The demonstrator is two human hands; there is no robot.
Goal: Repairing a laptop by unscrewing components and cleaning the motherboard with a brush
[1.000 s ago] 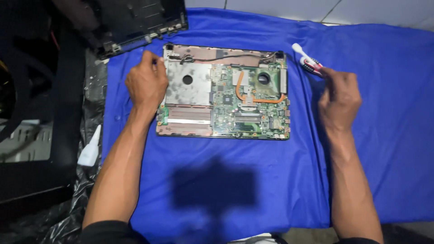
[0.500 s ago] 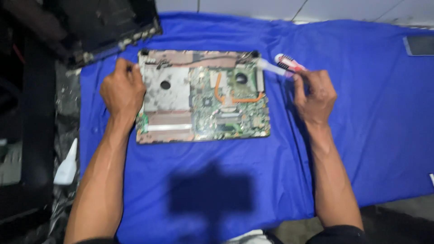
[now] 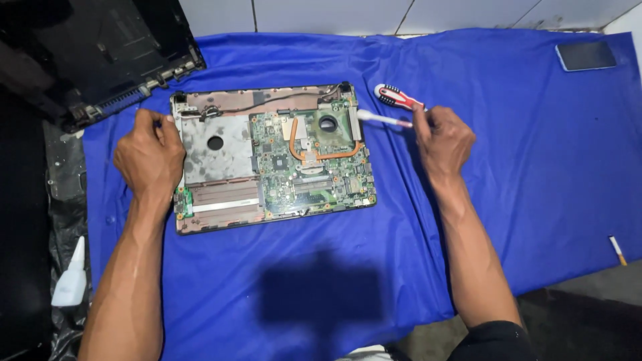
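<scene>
An opened laptop base (image 3: 267,157) lies on a blue cloth (image 3: 321,267), its green circuit board, copper heat pipe and round fan exposed. My left hand (image 3: 148,155) rests on the base's left edge, fingers curled against it. My right hand (image 3: 443,137) is to the right of the base and grips a white toothbrush (image 3: 382,119), whose head points left toward the fan corner. A red, white and black screwdriver handle (image 3: 397,97) lies just above that hand on the cloth.
A black laptop cover (image 3: 93,53) lies at the top left, partly off the cloth. A phone (image 3: 586,55) sits at the top right corner. A small white bottle (image 3: 70,275) stands at the lower left, and a cigarette (image 3: 617,249) lies near the right edge.
The view has shifted, so the base sits further left in frame. My right hand has stayed beside the fan corner with the toothbrush; my left hand stays on the base's left edge.
</scene>
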